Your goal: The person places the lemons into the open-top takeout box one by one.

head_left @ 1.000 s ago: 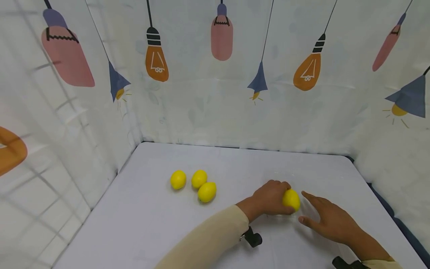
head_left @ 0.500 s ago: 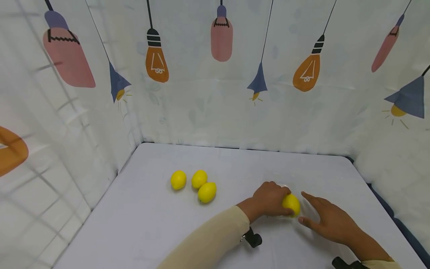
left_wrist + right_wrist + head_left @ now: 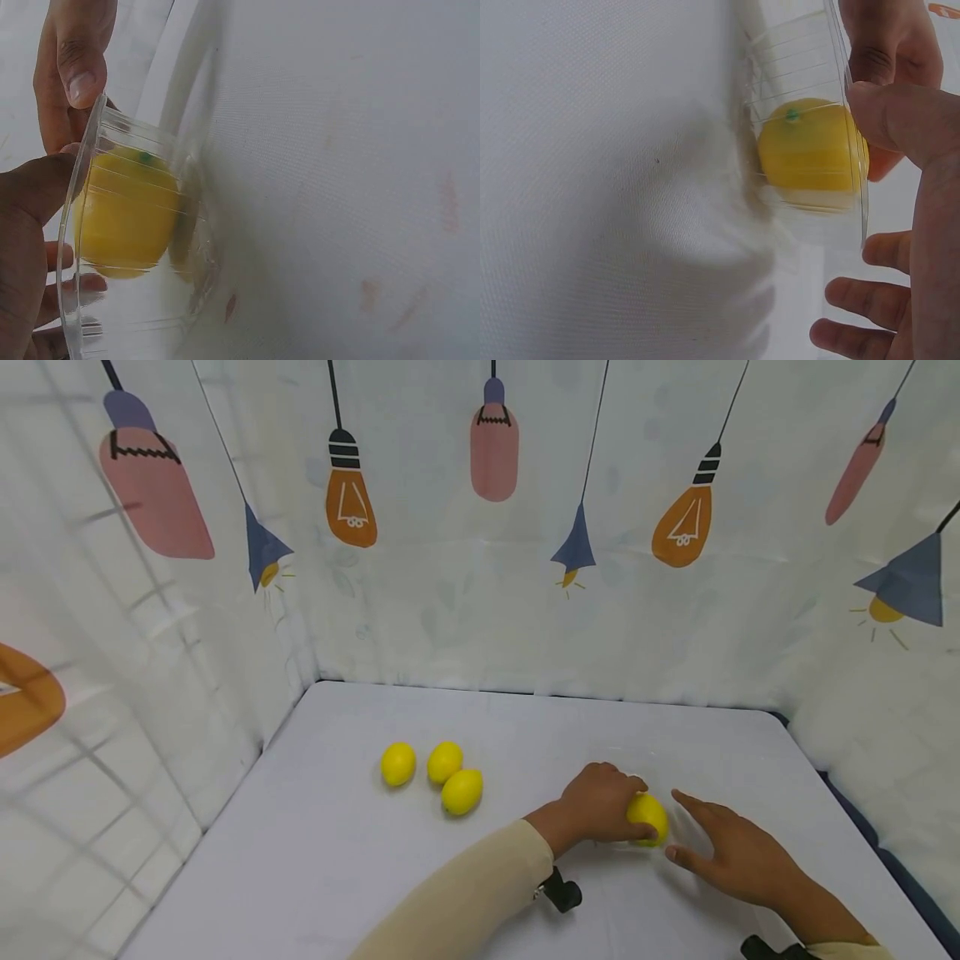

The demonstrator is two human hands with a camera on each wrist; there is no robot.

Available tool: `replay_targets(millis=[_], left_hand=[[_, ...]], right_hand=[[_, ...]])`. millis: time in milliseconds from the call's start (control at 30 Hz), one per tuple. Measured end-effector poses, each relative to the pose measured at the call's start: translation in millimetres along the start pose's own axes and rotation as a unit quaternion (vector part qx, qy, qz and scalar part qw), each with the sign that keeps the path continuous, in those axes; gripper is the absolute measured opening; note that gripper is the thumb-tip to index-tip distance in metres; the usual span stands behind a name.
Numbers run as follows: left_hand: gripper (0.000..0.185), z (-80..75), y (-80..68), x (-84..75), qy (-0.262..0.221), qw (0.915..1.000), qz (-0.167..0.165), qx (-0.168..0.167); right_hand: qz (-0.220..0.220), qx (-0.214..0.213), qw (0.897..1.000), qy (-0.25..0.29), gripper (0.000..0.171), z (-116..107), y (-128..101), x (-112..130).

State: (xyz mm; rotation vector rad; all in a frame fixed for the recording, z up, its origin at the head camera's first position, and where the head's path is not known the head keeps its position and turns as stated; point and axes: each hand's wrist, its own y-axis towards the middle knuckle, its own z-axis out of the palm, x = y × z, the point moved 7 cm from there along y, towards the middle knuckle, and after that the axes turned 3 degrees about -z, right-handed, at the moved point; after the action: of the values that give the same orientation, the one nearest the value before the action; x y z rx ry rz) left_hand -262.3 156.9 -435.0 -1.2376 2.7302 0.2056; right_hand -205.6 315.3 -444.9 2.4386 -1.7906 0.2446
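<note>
A yellow lemon point(image 3: 647, 818) sits low inside a clear plastic container point(image 3: 142, 330), seen through its wall in both wrist views. My left hand point(image 3: 600, 803) reaches over the container from the left, thumb and index finger at the sides of the lemon. The fingertip contact is partly hidden. To the right of the container my right hand point(image 3: 738, 852) is held with fingers extended and thumb spread. Its thumb point(image 3: 892, 112) lies by the container's rim in the right wrist view; whether it touches cannot be told.
Several lemons are about: one lemon point(image 3: 398, 764) lies alone at left, and beside it two more, a lemon point(image 3: 445, 762) and a lemon point(image 3: 462, 792), lie close together. They rest on a white table point(image 3: 322, 860). A patterned curtain point(image 3: 465, 610) stands behind.
The lemon at my left hand has sunk slightly lower into the container. Both hands have stayed almost still; the head view has tilted very slightly.
</note>
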Motion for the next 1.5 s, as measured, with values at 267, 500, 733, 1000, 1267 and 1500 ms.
replay_targets(millis=[267, 500, 733, 1000, 1267, 1500], left_hand=[[0.063, -6.7, -7.4, 8.1, -0.017, 0.9997, 0.012, -0.01], [0.061, -19.2, -17.6, 20.4, -0.046, 0.9982, 0.033, -0.016], [0.061, -29.9, -27.1, 33.8, -0.074, 0.9965, 0.032, -0.018], [0.059, -33.7, -38.6, 47.6, -0.087, 0.9957, 0.03, -0.016], [0.056, -39.9, -55.9, 67.2, -0.106, 0.994, 0.024, -0.012], [0.058, -44.2, -74.1, 88.9, -0.122, 0.9925, 0.009, -0.001]], right_hand=[[0.013, 0.015, 1.0, 0.0, 0.097, 0.6, -0.1, 1.1], [0.012, 0.011, 1.0, -0.005, 0.097, 0.1, 0.1, 1.0], [0.007, 0.004, 1.0, -0.01, 0.097, 1.7, 0.4, -0.5], [0.002, -0.009, 1.0, -0.01, 0.096, -0.6, -1.4, 2.0], [0.001, -0.014, 1.0, -0.01, 0.095, -1.7, -2.7, 2.5], [0.005, -0.012, 1.0, -0.007, 0.096, -1.7, -2.7, 2.1]])
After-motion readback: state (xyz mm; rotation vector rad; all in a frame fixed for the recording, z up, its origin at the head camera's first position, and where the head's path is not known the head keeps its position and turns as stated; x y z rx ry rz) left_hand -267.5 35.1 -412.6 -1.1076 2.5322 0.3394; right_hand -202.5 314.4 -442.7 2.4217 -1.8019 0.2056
